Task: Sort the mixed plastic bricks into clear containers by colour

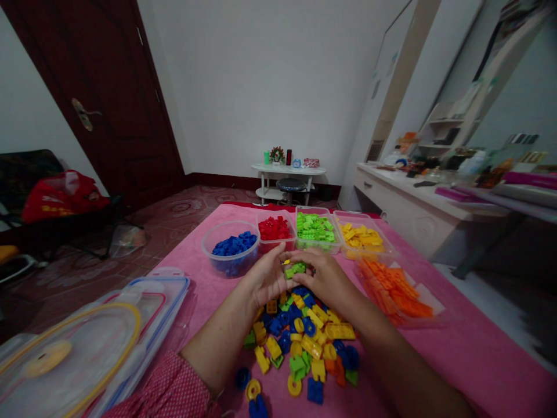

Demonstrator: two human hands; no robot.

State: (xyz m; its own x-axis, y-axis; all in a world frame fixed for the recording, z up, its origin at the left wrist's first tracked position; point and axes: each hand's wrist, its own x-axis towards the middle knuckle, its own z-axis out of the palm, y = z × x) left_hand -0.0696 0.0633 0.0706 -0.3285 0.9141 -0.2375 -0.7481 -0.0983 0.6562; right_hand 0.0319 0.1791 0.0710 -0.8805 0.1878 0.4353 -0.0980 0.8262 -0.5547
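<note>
Several light green toy building bricks (295,270) lie between my two hands, above the far end of a mixed brick pile. My left hand (270,277) is cupped around them, palm turned inward and thumb up. Curled over from the other side, my right hand (324,274) has its fingertips on the same bricks. A bit of yellow shows by the left fingers. Below, the loose pile (304,337) mixes yellow, blue, green and orange bricks with some round pieces. Just beyond the hands stand tubs of red bricks (274,229) and green bricks (315,227).
A round tub of blue bricks (234,245) stands left, tubs of yellow bricks (361,237) and orange bricks (394,287) right. Stacked clear lids (87,342) lie at the left of the pink-covered table (474,342). A white dresser (404,203) stands farther right.
</note>
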